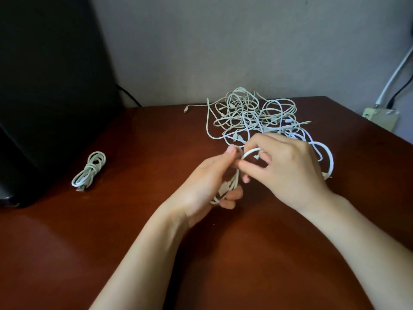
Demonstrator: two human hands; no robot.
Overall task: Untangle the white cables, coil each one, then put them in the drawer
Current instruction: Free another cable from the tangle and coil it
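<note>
Left hand (207,182): curled round a partly wound bundle of white cable (225,189), thumb tip pressed on the top of the loops. Right hand (288,168): pinches the free run of the same cable between thumb and forefinger, just beside the left thumb, other fingers bent over it.

Free run: arcs from the pinch round the far side of the right hand, then back toward the wrist. Both hands held over the brown table (134,231).

Tangle of white cables (252,113): lies on the table just beyond the hands, near edge touching the right knuckles in view. Finished coil (89,170): lies flat well apart to the left, near a black unit (44,86).

Hidden or unclear:
- Lower loops of the bundle, covered by the left palm.
- Point where the held cable leaves the tangle; cannot tell.
- Count of cables in the tangle.
- Black unit, cut off at the left edge.
</note>
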